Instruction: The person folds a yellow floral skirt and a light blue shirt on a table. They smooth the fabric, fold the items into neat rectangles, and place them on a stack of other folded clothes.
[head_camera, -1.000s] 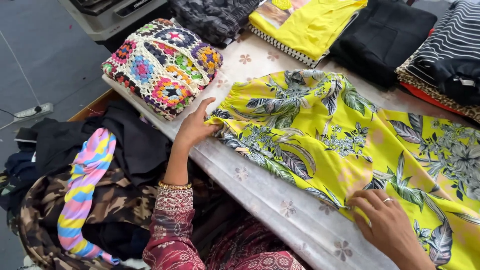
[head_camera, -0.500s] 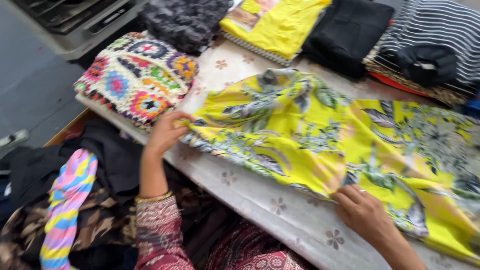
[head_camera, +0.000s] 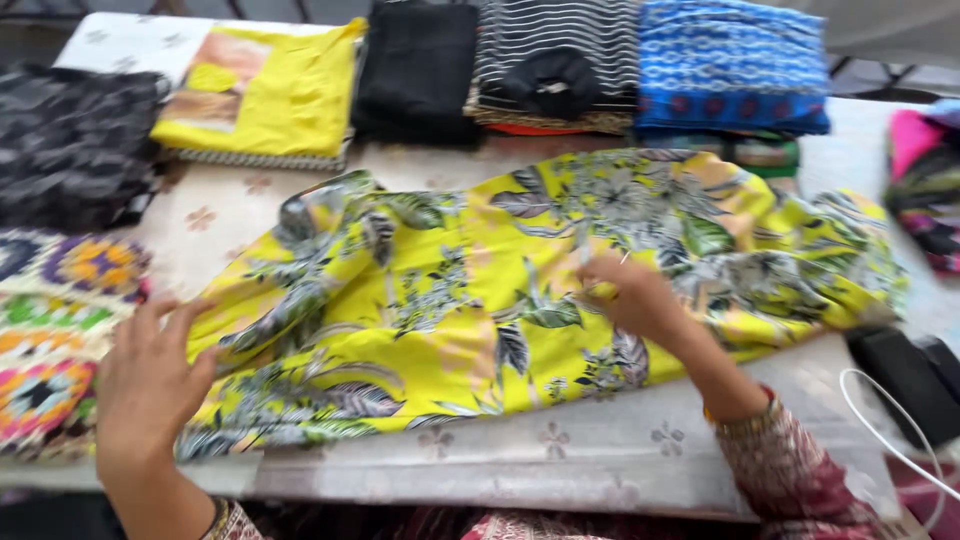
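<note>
Yellow floral garment (head_camera: 450, 300) lies between hands: left hand (head_camera: 150, 375) flat on its edge, right hand (head_camera: 630, 295) pinching its middle.

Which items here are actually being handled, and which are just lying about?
Being handled:
- yellow floral garment, under the left hand and right hand

Lying about:
- crochet piece
- folded yellow top
- black folded cloth
- striped stack
- blue patterned stack

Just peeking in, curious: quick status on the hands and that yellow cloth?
Left hand flat on yellow floral garment's near corner. Right hand pinching fabric mid-garment. Garment spread on table, rumpled. Folded piles around, none on it.
</note>
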